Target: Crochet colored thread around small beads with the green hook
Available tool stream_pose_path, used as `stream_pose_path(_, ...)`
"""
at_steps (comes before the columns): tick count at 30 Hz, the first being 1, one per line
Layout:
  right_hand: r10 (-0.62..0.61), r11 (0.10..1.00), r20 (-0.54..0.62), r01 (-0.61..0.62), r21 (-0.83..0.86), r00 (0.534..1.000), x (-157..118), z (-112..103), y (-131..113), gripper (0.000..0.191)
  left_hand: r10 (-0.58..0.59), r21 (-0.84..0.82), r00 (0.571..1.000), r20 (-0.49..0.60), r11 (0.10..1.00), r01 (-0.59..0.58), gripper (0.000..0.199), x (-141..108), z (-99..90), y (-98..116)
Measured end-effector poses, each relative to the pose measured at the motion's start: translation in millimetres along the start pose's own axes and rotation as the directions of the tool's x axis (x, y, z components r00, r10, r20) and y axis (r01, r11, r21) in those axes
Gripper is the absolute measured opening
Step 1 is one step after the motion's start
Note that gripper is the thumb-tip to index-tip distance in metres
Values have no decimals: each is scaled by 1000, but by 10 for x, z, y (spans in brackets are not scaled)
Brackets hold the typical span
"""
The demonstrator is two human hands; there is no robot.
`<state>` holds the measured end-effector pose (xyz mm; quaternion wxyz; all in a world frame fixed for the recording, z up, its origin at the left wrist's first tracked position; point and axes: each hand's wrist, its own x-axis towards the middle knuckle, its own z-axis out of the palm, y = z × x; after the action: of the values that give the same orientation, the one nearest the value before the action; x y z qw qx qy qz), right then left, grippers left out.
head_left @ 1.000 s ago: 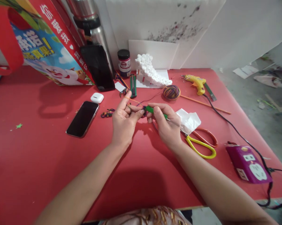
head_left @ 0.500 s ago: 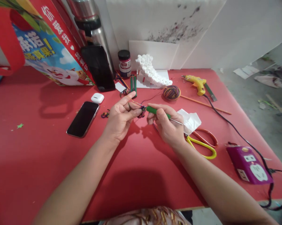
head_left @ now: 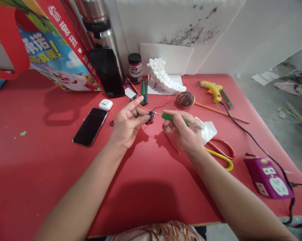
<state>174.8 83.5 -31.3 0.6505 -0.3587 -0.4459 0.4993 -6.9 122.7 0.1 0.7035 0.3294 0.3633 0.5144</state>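
Between the thumb and fingers of my left hand is pinched a small multicoloured crochet piece. My left index finger is raised, with yarn running near it. My right hand is closed round the green handle of a crochet hook. The hook's thin metal shaft reaches left to the edge of the crochet piece, and another metal end sticks out to the right. Behind the hands sits a ball of variegated yarn, a strand of which trails toward my left hand.
Scissors with red and yellow handles and a crumpled white paper lie by my right hand. Farther right are a yellow glue gun and a purple power socket box. At left lie a phone and a white earphone case.
My right hand has drawn the hook slightly to the right, away from the crochet piece, so more of its shaft shows. My left hand still pinches the piece. The view has shifted a little.
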Motion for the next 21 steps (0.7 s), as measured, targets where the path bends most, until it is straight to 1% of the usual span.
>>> stream_pose_path(4, 10, 1000, -15, -11, -28, 1000, 3, -10, -18, 28, 7, 24, 1000, 4, 1000, -7, 66, 6, -11, -2)
stream_pose_path(8, -18, 999, 11, 18, -31, 1000, 12, -39, -27, 20, 15, 21, 1000, 1, 1000, -15, 64, 9, -6, 7)
stream_pose_path(11, -30, 997, 19, 31, -64, 999, 19, -73, -31, 17, 27, 32, 1000, -4, 999, -27, 61, 9, -2, 15)
stream_pose_path(16, -41, 992, 23, 44, -119, 999, 36, -122, -45, 21, 50, 69, 999, 1, 996, -50, 63, 15, -7, 22)
stream_pose_path(21, -23, 986, 26, 27, -163, 999, 55, -171, -72, 27, 50, 97, 999, 14, 994, -52, 68, 18, -20, 40)
